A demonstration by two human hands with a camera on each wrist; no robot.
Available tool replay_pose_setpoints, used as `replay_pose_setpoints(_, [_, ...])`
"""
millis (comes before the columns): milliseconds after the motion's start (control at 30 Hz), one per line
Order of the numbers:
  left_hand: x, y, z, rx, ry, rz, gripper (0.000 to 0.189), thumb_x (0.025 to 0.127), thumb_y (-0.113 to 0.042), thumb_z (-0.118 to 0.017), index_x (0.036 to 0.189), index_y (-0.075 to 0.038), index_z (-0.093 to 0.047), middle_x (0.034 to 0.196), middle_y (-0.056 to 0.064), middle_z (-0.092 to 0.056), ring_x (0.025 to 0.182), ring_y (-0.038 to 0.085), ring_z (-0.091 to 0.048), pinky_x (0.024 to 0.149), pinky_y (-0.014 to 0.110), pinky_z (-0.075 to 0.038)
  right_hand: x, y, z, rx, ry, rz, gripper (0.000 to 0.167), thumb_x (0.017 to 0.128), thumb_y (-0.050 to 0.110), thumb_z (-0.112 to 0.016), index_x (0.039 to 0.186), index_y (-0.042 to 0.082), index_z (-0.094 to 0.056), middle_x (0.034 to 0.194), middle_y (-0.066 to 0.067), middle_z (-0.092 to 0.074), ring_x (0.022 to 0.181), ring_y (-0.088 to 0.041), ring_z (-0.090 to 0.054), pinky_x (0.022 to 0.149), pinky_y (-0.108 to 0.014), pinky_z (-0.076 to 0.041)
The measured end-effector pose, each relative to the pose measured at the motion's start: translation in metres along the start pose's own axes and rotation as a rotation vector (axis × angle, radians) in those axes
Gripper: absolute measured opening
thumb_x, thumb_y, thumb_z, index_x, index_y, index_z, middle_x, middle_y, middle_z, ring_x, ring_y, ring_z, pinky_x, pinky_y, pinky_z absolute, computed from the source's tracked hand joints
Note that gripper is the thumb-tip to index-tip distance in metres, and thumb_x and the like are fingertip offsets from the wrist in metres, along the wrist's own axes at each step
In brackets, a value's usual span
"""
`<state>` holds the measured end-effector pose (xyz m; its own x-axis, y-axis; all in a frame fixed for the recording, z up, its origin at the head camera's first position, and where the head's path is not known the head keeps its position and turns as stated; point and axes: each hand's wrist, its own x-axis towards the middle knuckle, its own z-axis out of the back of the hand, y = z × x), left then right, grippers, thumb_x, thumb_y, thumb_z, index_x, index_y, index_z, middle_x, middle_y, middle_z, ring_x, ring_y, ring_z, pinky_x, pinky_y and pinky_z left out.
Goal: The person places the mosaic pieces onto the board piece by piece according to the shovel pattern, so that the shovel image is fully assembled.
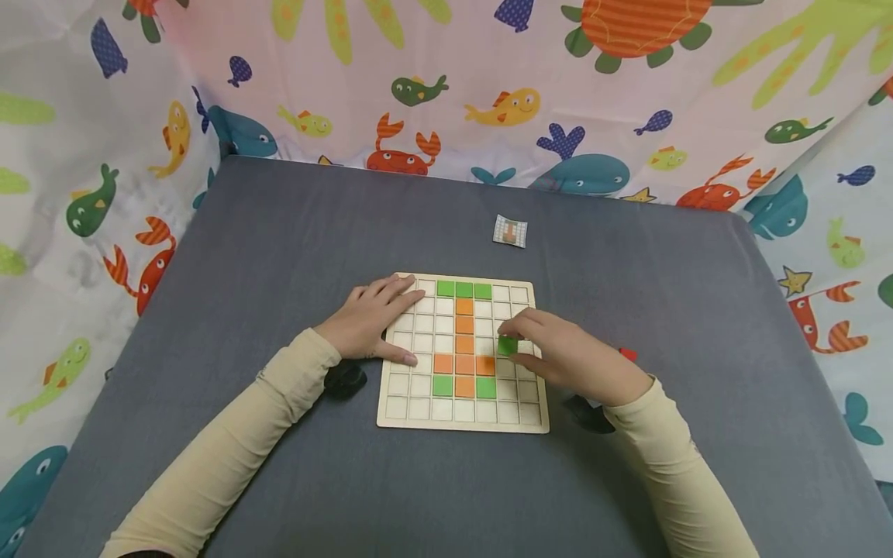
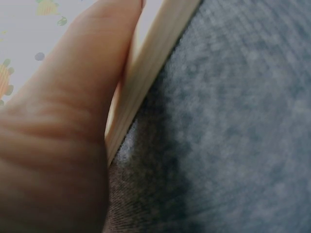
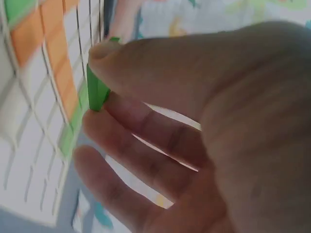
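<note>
A wooden grid board lies on the grey table, with green and orange square tiles set in several of its cells. My left hand rests spread over the board's left edge, fingers on the upper cells and thumb along the side. Over the right part of the board, my right hand pinches a green tile between thumb and fingertips. In the right wrist view the green tile is held on edge close to the grid, the other fingers loosely bent below it.
A small pattern card lies behind the board. A red piece shows beyond my right wrist. Dark objects lie under each wrist, the left one beside the board. Sea-animal cloth hangs around the table.
</note>
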<state>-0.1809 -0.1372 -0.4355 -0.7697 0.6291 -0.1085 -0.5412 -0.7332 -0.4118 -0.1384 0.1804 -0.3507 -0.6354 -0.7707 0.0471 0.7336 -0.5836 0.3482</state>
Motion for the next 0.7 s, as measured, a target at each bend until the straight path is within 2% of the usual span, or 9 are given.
replay_pose_setpoints(200, [0.001,-0.001,0.003,0.023,-0.006,0.007,0.106,0.072,-0.071,-0.067,0.153,-0.02,-0.024,0.16,0.007,-0.013,0.146,0.03,-0.012,0.107,0.057,-0.023,0.008,0.02,-0.018,0.044,0.065,0.12,0.033,0.081,0.01,-0.077,0.11,0.007,-0.062,0.102,0.001,-0.061,0.091,-0.01,-0.058,0.078,-0.024,-0.051])
replay_pose_setpoints(433, [0.002,-0.003,0.003,0.024,-0.003,0.016,0.105,0.071,-0.073,-0.066,0.153,-0.021,-0.024,0.16,0.006,-0.014,0.146,0.03,-0.013,0.107,0.057,-0.023,0.009,0.033,-0.037,0.043,0.117,0.186,0.029,0.081,0.011,-0.076,0.106,0.01,-0.062,0.101,0.002,-0.059,0.089,-0.01,-0.057,0.081,-0.022,-0.049])
replay_pose_setpoints(700, [0.003,0.001,-0.002,0.038,-0.01,0.01,0.106,0.07,-0.076,-0.063,0.153,-0.022,-0.024,0.16,0.005,-0.014,0.146,0.03,-0.014,0.107,0.056,-0.023,0.01,0.041,-0.052,-0.088,0.115,0.233,0.029,0.076,0.012,-0.079,0.102,0.011,-0.065,0.094,0.003,-0.06,0.081,-0.01,-0.056,0.076,-0.023,-0.049])
